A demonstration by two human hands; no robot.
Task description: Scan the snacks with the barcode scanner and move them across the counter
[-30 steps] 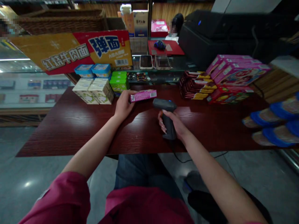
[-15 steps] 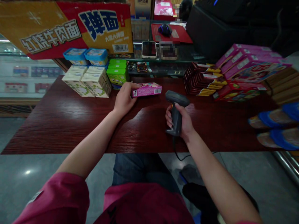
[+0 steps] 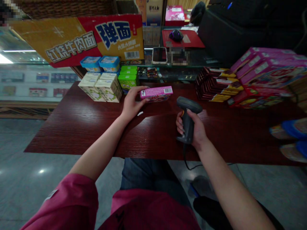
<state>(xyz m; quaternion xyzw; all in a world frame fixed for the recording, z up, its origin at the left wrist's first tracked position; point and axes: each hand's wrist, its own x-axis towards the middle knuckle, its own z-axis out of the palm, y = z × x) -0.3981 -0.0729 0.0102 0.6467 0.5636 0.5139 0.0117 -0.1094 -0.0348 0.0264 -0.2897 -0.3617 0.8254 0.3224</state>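
My left hand [image 3: 134, 101] grips the left end of a pink snack box [image 3: 157, 92] on the dark wooden counter. The box's narrow side with a barcode faces up, and a printed side faces me. My right hand [image 3: 195, 126] is wrapped round the handle of a dark grey barcode scanner [image 3: 188, 116], held above the counter with its head pointing left towards the box. A cable [image 3: 187, 164] runs from the handle's base past the counter edge. Just behind my left hand stand green boxes [image 3: 128, 80] and white-green cartons [image 3: 102, 86].
Blue-lidded tubs [image 3: 109, 64] stand on the cartons, before a large noodle carton [image 3: 96, 41]. Chocolate-coloured packets [image 3: 216, 84] are stacked at right beside pink boxes [image 3: 271, 67] and a red box [image 3: 259, 95]. Blue-banded containers [image 3: 294, 137] sit far right. A phone [image 3: 159, 55] lies on the glass shelf.
The pink box has been tipped, so its barcode side now faces up instead of towards me. My left hand still holds it. The whole view has shifted slightly; the scanner stays in my right hand.
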